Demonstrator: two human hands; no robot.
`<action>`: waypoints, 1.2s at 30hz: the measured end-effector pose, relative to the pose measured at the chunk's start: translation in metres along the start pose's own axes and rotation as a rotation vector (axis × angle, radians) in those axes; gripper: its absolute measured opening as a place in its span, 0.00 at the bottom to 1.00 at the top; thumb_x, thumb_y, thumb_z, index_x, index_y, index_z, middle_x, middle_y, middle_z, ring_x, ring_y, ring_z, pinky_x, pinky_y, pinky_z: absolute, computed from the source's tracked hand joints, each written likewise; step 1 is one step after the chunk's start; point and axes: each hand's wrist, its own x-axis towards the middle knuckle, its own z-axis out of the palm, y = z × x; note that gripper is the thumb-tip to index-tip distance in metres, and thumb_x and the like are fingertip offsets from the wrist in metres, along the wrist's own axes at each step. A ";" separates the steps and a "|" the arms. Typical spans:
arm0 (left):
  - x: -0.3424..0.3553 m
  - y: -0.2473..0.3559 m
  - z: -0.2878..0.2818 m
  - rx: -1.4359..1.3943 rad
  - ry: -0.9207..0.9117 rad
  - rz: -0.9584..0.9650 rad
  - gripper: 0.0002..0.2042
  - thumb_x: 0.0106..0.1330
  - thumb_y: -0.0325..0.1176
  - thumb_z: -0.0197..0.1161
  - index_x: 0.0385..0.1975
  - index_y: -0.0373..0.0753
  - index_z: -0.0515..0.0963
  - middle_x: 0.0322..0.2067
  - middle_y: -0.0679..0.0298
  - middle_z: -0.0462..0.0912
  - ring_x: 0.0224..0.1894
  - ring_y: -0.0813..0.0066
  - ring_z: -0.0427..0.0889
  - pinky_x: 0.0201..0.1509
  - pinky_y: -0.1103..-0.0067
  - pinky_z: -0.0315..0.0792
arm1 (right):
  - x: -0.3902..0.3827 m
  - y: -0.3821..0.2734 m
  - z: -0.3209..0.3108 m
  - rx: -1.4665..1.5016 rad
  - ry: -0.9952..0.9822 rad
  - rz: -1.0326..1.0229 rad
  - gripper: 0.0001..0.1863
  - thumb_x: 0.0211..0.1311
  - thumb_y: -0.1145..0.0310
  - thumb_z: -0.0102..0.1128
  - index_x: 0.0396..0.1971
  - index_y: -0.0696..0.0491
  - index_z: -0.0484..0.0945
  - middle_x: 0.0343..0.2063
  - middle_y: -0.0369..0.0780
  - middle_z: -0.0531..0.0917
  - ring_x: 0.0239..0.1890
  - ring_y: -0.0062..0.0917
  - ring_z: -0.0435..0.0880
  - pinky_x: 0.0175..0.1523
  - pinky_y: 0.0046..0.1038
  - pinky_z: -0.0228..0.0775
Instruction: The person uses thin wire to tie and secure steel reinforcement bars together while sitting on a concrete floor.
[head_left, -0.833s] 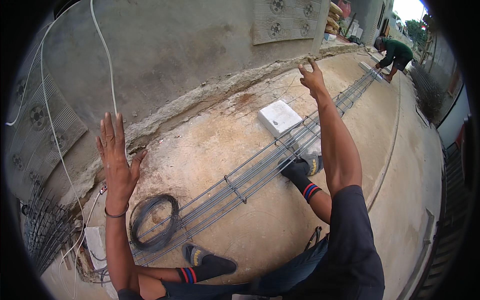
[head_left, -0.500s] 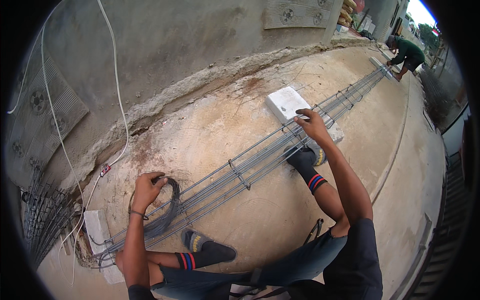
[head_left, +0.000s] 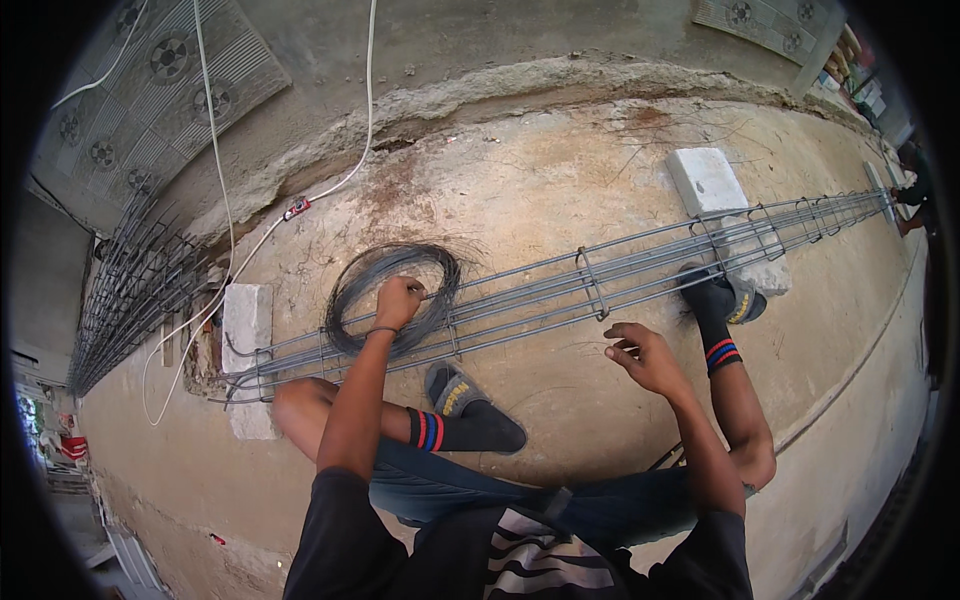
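The bare right hand (head_left: 650, 362) hovers, fingers loosely parted. The bare left hand (head_left: 399, 302), its grip unclear, is over a round, loose-stranded coil of thin dark wire (head_left: 346, 300) lying across a long grey steel-bar cage (head_left: 592, 283).

A rebar cage (head_left: 592, 284) runs from left to right, its left end across one concrete block (head_left: 247, 312) and its right part across another block (head_left: 755, 262). On the cage's left part lies a wire coil (head_left: 345, 302), with the left hand (head_left: 400, 300) at it; the right hand (head_left: 648, 360) is on the cage's near side, between the two sandals (head_left: 455, 392). Left of everything, bundled rebar (head_left: 130, 285) sits by the wall (head_left: 490, 35).
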 end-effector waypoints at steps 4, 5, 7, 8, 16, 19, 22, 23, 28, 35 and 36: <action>-0.001 0.019 -0.009 -0.110 -0.164 -0.087 0.11 0.58 0.40 0.73 0.30 0.39 0.89 0.27 0.55 0.88 0.32 0.57 0.86 0.43 0.65 0.78 | -0.003 -0.009 0.005 -0.026 -0.066 0.017 0.16 0.66 0.66 0.65 0.49 0.59 0.80 0.49 0.48 0.83 0.44 0.36 0.87 0.47 0.31 0.80; -0.002 0.020 -0.011 -0.012 -0.251 -0.066 0.12 0.59 0.41 0.73 0.30 0.38 0.89 0.27 0.55 0.88 0.32 0.57 0.86 0.43 0.65 0.78 | -0.005 -0.011 0.006 -0.028 -0.064 0.019 0.16 0.65 0.66 0.65 0.49 0.59 0.80 0.48 0.48 0.83 0.44 0.35 0.87 0.46 0.31 0.80; -0.004 0.021 -0.016 -0.008 -0.268 -0.068 0.12 0.60 0.42 0.72 0.30 0.38 0.89 0.27 0.55 0.87 0.32 0.57 0.86 0.43 0.65 0.78 | -0.009 -0.012 0.009 -0.030 -0.070 0.021 0.16 0.65 0.66 0.65 0.49 0.58 0.81 0.48 0.48 0.83 0.43 0.35 0.87 0.45 0.32 0.80; -0.004 0.020 -0.019 0.000 -0.283 -0.063 0.13 0.60 0.43 0.72 0.30 0.38 0.89 0.27 0.55 0.87 0.32 0.57 0.86 0.43 0.64 0.77 | -0.010 -0.012 0.012 -0.040 -0.066 0.017 0.16 0.65 0.66 0.65 0.49 0.58 0.81 0.47 0.48 0.84 0.42 0.36 0.87 0.45 0.32 0.80; -0.032 0.005 -0.066 0.057 -0.413 -0.035 0.10 0.57 0.37 0.75 0.31 0.36 0.88 0.28 0.55 0.88 0.31 0.63 0.85 0.40 0.69 0.77 | -0.006 -0.011 0.036 -0.063 -0.134 -0.005 0.16 0.63 0.66 0.65 0.47 0.58 0.81 0.42 0.50 0.85 0.38 0.39 0.87 0.45 0.34 0.79; -0.040 0.005 -0.070 0.036 -0.380 -0.008 0.08 0.53 0.31 0.76 0.31 0.36 0.88 0.27 0.57 0.88 0.31 0.70 0.85 0.37 0.73 0.76 | -0.001 -0.013 0.048 -0.125 -0.165 -0.130 0.15 0.63 0.66 0.65 0.46 0.59 0.82 0.42 0.50 0.85 0.37 0.39 0.87 0.46 0.36 0.77; -0.043 0.011 -0.079 -0.034 -0.350 -0.068 0.08 0.51 0.28 0.77 0.31 0.37 0.89 0.27 0.58 0.88 0.31 0.70 0.85 0.37 0.74 0.76 | -0.001 -0.023 0.052 -0.125 -0.193 -0.158 0.15 0.63 0.65 0.65 0.45 0.59 0.81 0.42 0.50 0.85 0.37 0.40 0.86 0.47 0.37 0.76; -0.043 0.012 -0.081 -0.036 -0.355 -0.083 0.08 0.50 0.27 0.77 0.31 0.37 0.89 0.27 0.58 0.88 0.31 0.71 0.85 0.37 0.74 0.76 | 0.000 -0.025 0.052 -0.137 -0.203 -0.153 0.15 0.63 0.65 0.65 0.46 0.59 0.81 0.42 0.50 0.85 0.37 0.40 0.86 0.47 0.37 0.76; -0.040 -0.013 -0.081 -0.109 -0.344 -0.042 0.08 0.53 0.29 0.76 0.30 0.36 0.87 0.28 0.58 0.87 0.29 0.68 0.83 0.37 0.70 0.76 | -0.002 -0.026 0.052 -0.171 -0.209 -0.141 0.16 0.64 0.65 0.64 0.46 0.59 0.81 0.42 0.51 0.85 0.37 0.40 0.87 0.46 0.37 0.76; -0.039 -0.006 -0.093 -0.431 -0.417 -0.163 0.06 0.67 0.29 0.67 0.34 0.31 0.80 0.25 0.61 0.84 0.24 0.78 0.78 0.29 0.77 0.72 | -0.009 -0.023 0.048 -0.196 -0.219 -0.112 0.15 0.64 0.66 0.64 0.46 0.58 0.82 0.42 0.49 0.85 0.37 0.38 0.87 0.46 0.36 0.77; -0.040 -0.004 -0.095 -0.429 -0.416 -0.164 0.06 0.67 0.29 0.67 0.34 0.31 0.80 0.25 0.61 0.84 0.24 0.78 0.78 0.29 0.77 0.72 | -0.009 -0.024 0.049 -0.211 -0.226 -0.103 0.15 0.64 0.66 0.65 0.47 0.58 0.82 0.43 0.48 0.86 0.38 0.36 0.88 0.46 0.35 0.77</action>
